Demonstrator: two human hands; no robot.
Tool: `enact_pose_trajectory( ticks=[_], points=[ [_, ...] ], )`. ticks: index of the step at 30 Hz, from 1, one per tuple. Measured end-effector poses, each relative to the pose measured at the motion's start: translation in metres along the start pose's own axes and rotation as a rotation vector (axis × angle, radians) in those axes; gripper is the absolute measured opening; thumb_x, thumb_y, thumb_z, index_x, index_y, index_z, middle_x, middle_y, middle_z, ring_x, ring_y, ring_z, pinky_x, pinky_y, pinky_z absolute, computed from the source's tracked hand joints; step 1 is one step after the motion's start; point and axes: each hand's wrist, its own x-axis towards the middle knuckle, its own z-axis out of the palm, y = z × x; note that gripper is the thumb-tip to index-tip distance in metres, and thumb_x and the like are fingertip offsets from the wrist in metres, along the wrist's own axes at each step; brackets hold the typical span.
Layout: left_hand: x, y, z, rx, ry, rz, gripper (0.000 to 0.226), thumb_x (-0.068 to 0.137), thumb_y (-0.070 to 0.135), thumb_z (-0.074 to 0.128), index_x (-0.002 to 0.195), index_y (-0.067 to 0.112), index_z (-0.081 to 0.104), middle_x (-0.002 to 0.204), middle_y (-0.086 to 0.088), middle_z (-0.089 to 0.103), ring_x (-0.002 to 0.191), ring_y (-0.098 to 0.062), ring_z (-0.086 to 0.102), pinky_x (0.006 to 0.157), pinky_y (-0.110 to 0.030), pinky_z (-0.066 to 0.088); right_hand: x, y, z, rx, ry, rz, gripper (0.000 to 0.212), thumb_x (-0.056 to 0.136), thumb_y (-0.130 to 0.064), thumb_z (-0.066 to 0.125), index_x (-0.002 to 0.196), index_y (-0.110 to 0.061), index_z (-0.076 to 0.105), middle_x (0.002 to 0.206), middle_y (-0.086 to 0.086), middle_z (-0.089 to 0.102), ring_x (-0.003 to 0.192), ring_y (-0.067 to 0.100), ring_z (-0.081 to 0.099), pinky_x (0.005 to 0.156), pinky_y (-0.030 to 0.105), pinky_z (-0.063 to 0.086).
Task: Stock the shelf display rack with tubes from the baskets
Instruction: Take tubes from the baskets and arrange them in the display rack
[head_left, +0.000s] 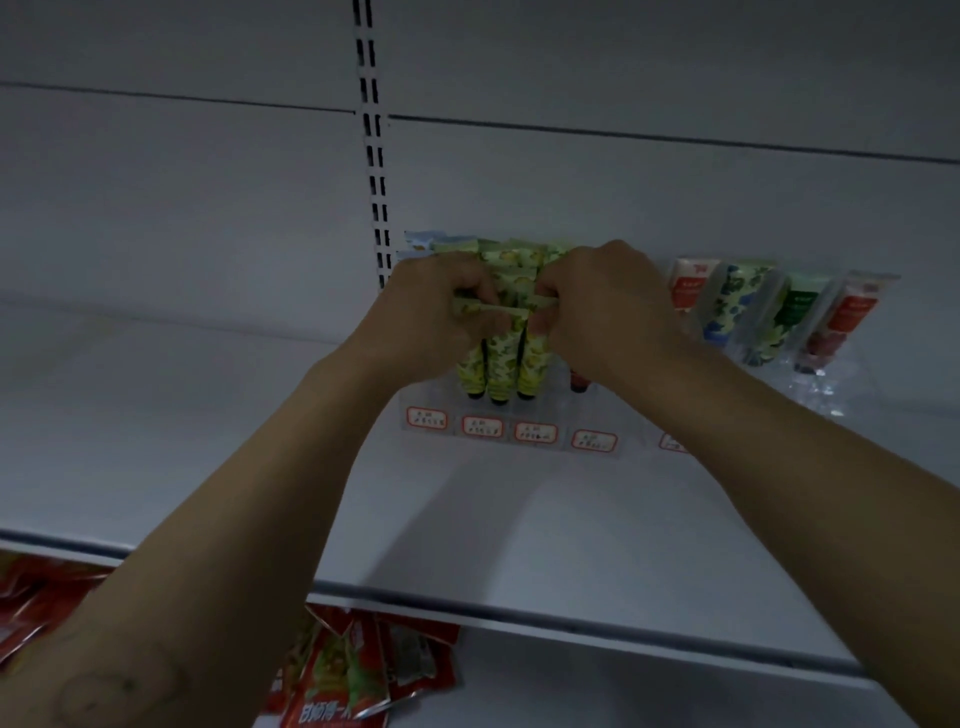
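My left grip (439, 312) and right grip (597, 306) both pinch green tubes (501, 358) above the display rack (535, 434). Forcing them in crooked could topple their neighbours.

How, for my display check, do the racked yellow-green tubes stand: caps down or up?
Caps down: the yellow-green tubes show dark caps low in the rack, crimped ends up.
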Motion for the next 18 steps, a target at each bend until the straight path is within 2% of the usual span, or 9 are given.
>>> enact_pose_trajectory(
  ticks=[2,4,6,8,10,12,18],
  points=[
    [-0.001,0.001,0.001,0.009,0.026,-0.020,0.016,0.078,0.016,0.077,0.072,0.019,0.062,0.073,0.019,0.056,0.070,0.004,0.052,0.062,0.000,0.033,-0.001,-0.002,0.000,-0.052,-0.018,-0.022,0.016,0.087,-0.019,0.061,0.089,-0.006,0.069,0.087,0.017,0.063,0.080,0.031,0.058,0.062,0.027,0.035],
    [-0.003,0.003,0.002,0.025,0.049,-0.018,0.016,0.078,0.017,0.077,0.072,0.020,0.063,0.073,0.018,0.057,0.066,0.000,0.052,0.061,-0.001,0.033,-0.002,-0.004,-0.001,-0.111,-0.040,-0.038,0.013,0.088,-0.016,0.058,0.087,-0.006,0.066,0.086,0.017,0.062,0.075,0.028,0.053,0.054,0.026,0.028],
    [-0.004,0.004,0.002,0.031,0.059,-0.010,0.013,0.079,0.017,0.076,0.074,0.019,0.064,0.076,0.011,0.061,0.073,-0.003,0.053,0.062,-0.002,0.035,-0.003,-0.007,-0.001,-0.157,-0.052,-0.046,0.012,0.088,-0.015,0.057,0.086,-0.006,0.065,0.081,0.015,0.059,0.069,0.024,0.044,0.047,0.025,0.017],
    [-0.005,0.004,0.003,0.024,0.059,-0.004,0.009,0.079,0.015,0.075,0.077,0.014,0.067,0.082,0.004,0.063,0.080,-0.008,0.056,0.067,-0.011,0.041,-0.003,-0.009,-0.001,-0.184,-0.071,-0.058,0.012,0.088,-0.014,0.056,0.088,-0.006,0.065,0.084,0.015,0.059,0.071,0.023,0.041,0.046,0.024,0.014],
    [-0.004,0.005,0.004,0.052,0.050,0.023,0.007,0.080,0.012,0.074,0.079,0.010,0.068,0.085,-0.001,0.065,0.083,-0.015,0.059,0.075,-0.027,0.047,-0.004,-0.012,-0.001,-0.215,-0.097,-0.081,0.011,0.089,-0.011,0.055,0.091,-0.004,0.064,0.092,0.018,0.060,0.077,0.026,0.048,0.049,0.027,0.021],
    [-0.003,0.005,0.003,0.080,0.040,0.049,0.006,0.080,0.011,0.074,0.078,0.010,0.068,0.084,-0.001,0.065,0.083,-0.019,0.060,0.076,-0.034,0.048,-0.004,-0.014,-0.003,-0.236,-0.121,-0.102,0.011,0.090,-0.009,0.054,0.093,-0.004,0.064,0.095,0.018,0.061,0.090,0.031,0.057,0.060,0.029,0.029],
    [-0.002,0.010,-0.001,0.087,0.003,0.039,0.008,0.081,0.017,0.074,0.077,0.015,0.067,0.086,-0.002,0.067,0.083,-0.020,0.062,0.077,-0.037,0.050,-0.006,-0.022,0.000,-0.306,-0.207,-0.081,0.015,0.089,-0.006,0.055,0.102,-0.004,0.063,0.094,0.014,0.059,0.094,0.033,0.060,0.060,0.030,0.034]
  ],
)
